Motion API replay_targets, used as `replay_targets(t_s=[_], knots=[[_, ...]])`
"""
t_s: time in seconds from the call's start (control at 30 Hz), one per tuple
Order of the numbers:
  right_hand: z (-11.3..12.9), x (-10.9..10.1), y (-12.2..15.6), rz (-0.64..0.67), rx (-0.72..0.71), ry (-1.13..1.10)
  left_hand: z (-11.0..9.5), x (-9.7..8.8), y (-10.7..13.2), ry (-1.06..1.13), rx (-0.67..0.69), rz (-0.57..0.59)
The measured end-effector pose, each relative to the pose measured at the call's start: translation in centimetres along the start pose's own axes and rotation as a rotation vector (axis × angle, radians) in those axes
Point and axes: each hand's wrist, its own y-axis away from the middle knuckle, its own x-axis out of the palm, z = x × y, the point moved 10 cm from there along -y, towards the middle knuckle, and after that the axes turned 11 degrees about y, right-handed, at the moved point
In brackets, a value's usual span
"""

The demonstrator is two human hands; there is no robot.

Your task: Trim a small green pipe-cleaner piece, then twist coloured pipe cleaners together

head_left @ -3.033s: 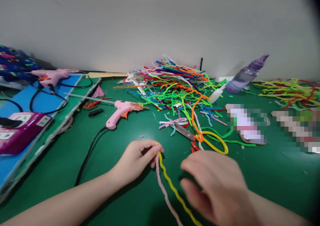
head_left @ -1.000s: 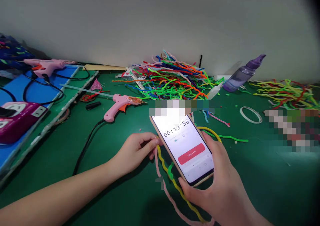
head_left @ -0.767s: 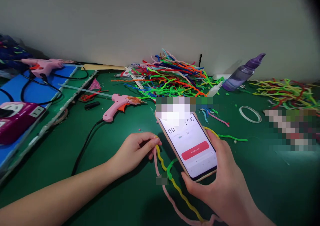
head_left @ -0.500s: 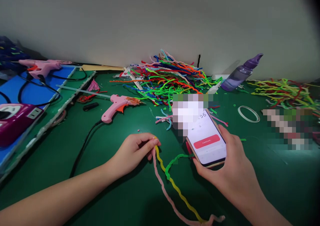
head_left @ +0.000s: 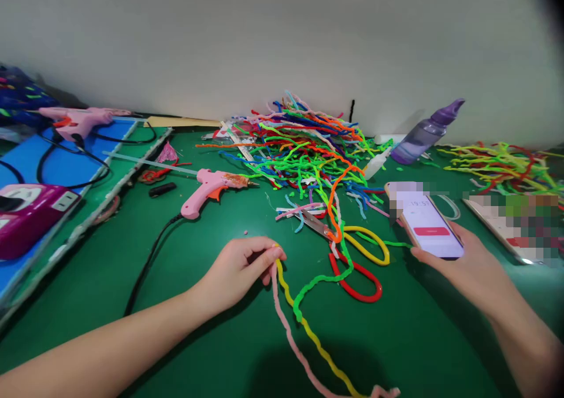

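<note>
The left fingers (head_left: 265, 257) pinch; the right fingers (head_left: 434, 262) grip.

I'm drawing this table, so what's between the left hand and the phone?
The scissors and green strands lie between the left hand and the phone; one strand crosses the red handle. The head view shows this.

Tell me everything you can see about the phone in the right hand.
The phone is a slim slab with a tan edge that looks like a case. Its lit, pale screen faces the camera, showing small digits and a red bar; pixelation hides the top. It slants, upper end toward the left, with the right hand holding its lower end. It is right of the scissors and partly covers a white ring. Whether it touches the table is unclear.
</note>
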Motion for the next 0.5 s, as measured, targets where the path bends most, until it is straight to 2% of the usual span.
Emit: replay_targets(t_s=[0.1,0.27,0.33,0.4,0.5], knots=[[-1.2,0.8,-0.9,0.022,-0.044,0.054,0.0,0.0,-0.1,-0.001,-0.004,-0.007],[-2.8,1.4,-3.0,-0.082,-0.118,0.312,-0.1,0.0,-0.1,-0.007,-0.003,-0.009],[-2.8,1.9,-4.1,-0.043,-0.166,0.394,-0.1,0.0,-0.1,-0.007,-0.002,-0.006],[-1.6,1.7,-4.5,-0.075,-0.259,0.457,-0.1,0.0,-0.1,-0.008,-0.002,-0.007],[2.7,-0.5,-2.3,-0.322,-0.455,0.457,0.0,0.1,-0.1,-0.010,-0.003,-0.008]])
